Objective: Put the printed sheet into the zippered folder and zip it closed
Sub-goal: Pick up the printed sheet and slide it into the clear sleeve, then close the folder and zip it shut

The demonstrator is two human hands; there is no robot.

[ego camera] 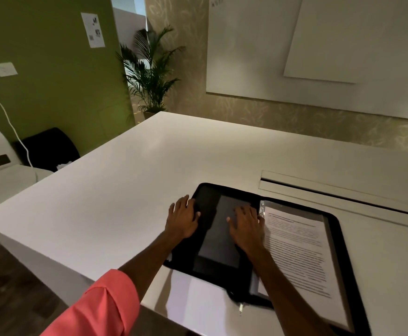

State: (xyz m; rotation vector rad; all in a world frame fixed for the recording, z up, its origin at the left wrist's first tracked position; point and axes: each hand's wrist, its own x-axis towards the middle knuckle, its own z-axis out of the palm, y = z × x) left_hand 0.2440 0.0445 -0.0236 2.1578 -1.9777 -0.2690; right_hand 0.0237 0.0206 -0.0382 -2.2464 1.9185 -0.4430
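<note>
**Black folder spread open, both hands flat on its left half**

Black fabric frames the zippered folder [222,241], which lies opened out on the white surface [125,190] near its front edge. The zip is undone, and a small metal zip pull [240,309] hangs at the near edge by the spine.

The printed sheet [300,251] lies face up in the folder's right half, its dense lines of text running across the page. A clear plastic strip shows at its upper left corner; whether the page sits under a clear cover cannot be told.

The left hand [182,218] rests at the outer left edge of the folder's left half. Its fingers [174,207] are straight and spread, some on the surface, with the thumb lying on the black fabric. It grasps nothing. A coral sleeve [101,309] covers that arm above the forearm.

The right hand [246,226] lies palm down on the grey inner panel of the left half, just beside the spine and the sheet's left edge. Its fingers are spread and released, pressing flat and holding nothing.

Beyond the folder, a long slot [338,197] is cut into the surface. A potted palm [149,76] stands by the far corner, a whiteboard [246,57] hangs on the patterned wall, and a paper notice [92,30] is stuck to the green wall.
</note>
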